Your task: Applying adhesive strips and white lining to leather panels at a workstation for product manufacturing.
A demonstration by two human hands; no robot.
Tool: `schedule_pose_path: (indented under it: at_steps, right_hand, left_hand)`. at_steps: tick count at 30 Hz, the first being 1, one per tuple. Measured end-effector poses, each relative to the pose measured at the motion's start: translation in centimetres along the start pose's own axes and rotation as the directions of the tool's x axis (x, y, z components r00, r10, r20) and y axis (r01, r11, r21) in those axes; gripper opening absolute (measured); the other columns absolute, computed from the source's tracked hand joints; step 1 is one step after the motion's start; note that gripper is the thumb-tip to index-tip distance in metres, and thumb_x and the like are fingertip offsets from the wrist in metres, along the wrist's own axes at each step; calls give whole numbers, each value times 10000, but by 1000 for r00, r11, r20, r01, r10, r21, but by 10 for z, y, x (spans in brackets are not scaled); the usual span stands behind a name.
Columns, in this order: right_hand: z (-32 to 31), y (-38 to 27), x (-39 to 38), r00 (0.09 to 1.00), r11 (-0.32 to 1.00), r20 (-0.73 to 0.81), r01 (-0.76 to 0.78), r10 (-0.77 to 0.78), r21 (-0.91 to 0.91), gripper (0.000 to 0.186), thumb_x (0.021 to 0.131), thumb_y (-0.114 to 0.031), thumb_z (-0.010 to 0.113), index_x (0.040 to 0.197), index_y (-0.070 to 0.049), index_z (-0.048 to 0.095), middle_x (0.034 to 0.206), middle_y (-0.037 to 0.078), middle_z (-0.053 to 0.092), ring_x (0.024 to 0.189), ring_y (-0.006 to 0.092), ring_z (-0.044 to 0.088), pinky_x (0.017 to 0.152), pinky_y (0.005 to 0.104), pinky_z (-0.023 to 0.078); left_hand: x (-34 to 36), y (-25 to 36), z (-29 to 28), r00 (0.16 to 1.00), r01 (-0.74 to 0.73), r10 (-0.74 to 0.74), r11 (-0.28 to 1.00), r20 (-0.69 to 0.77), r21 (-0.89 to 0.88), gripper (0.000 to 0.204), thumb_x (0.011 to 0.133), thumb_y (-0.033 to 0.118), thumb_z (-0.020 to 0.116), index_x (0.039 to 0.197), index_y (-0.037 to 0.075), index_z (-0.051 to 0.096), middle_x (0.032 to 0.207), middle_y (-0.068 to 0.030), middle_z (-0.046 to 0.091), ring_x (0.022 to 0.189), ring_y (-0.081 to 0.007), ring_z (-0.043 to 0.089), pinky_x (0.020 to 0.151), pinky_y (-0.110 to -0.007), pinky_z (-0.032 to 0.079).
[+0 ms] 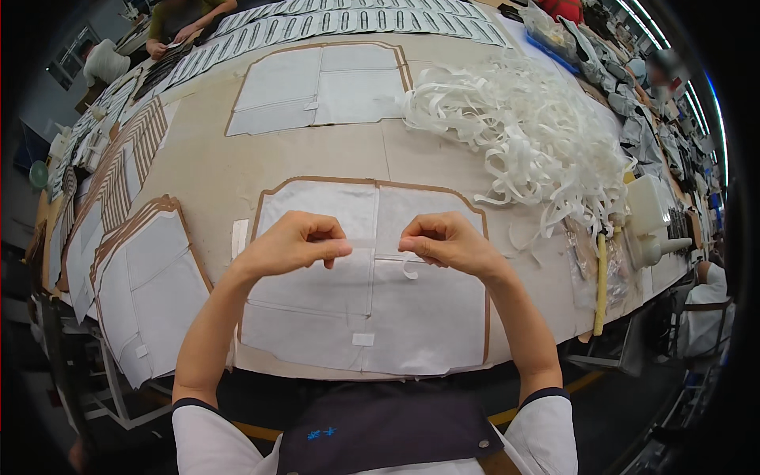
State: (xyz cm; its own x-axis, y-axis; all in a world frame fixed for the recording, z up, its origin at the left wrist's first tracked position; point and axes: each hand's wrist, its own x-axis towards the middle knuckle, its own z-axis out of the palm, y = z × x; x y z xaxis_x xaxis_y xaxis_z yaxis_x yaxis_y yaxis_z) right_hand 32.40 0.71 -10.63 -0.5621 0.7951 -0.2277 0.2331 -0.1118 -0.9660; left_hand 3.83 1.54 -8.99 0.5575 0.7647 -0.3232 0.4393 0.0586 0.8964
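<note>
In front of me a white fabric panel (pixel 427 324) with brown edging lies flat, crossed by seams and bearing a small white label. Above its upper half, my left hand (pixel 297 244) and my right hand (pixel 447 244) are both closed in a pinch, a short way apart. Between them runs a thin, translucent strip of tape (pixel 370 245), hard to see against the white fabric. From the right fingertips a short curled white end (pixel 409 271) hangs down. Each hand grips one end of the strip.
A big tangled heap of white tape (pixel 522 127) covers the right side. Farther off lies another edged panel (pixel 277 87). Stacked panels (pixel 150 293) rest at left. On the right are a yellow stick-like tool (pixel 601 285) and a white plastic bottle (pixel 647 207). A co-worker (pixel 178 24) works at far left.
</note>
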Motion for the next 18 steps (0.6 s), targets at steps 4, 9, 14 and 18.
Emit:
schedule_pose_path:
  at_steps: [4, 9, 14, 18]
  right_hand:
    - [-21, 19, 25, 987, 990, -77, -141, 140, -12, 194, 936, -185, 668, 921, 5, 708, 626, -12, 573, 571, 53, 468, 512, 249, 353]
    - [-32, 35, 58, 959, 975, -268, -143, 95, -167, 203, 917, -181, 652, 866, 10, 697, 623, -1, 555, 596, 78, 489, 571, 268, 375]
    - [-37, 43, 89, 961, 948, -266, -149, 72, -282, 260, 981, -217, 628, 863, 9, 678, 615, -25, 513, 589, 61, 438, 551, 254, 351]
    - [-42, 43, 102, 953, 932, -293, -174, 79, -317, 245, 961, -195, 649, 860, 28, 668, 636, 5, 536, 598, 85, 448, 571, 272, 379]
  left_hand:
    - [41, -36, -31, 998, -10, 12, 999, -65, 41, 232, 942, 247, 690, 883, 23, 700, 767, -1, 669, 676, -59, 537, 593, -229, 432]
    - [78, -65, -44, 976, -57, 57, 998, -209, 6, 223, 938, 245, 682, 871, 33, 708, 796, 19, 669, 714, -67, 520, 674, -253, 443]
    - [96, -74, -48, 958, 80, -53, 993, -281, 84, 254, 913, 255, 706, 816, 20, 696, 749, 2, 645, 695, -71, 523, 643, -254, 428]
    - [99, -82, -41, 916, 26, 61, 977, -396, 210, 238, 906, 231, 714, 801, 21, 674, 710, 15, 603, 680, -58, 510, 612, -258, 416]
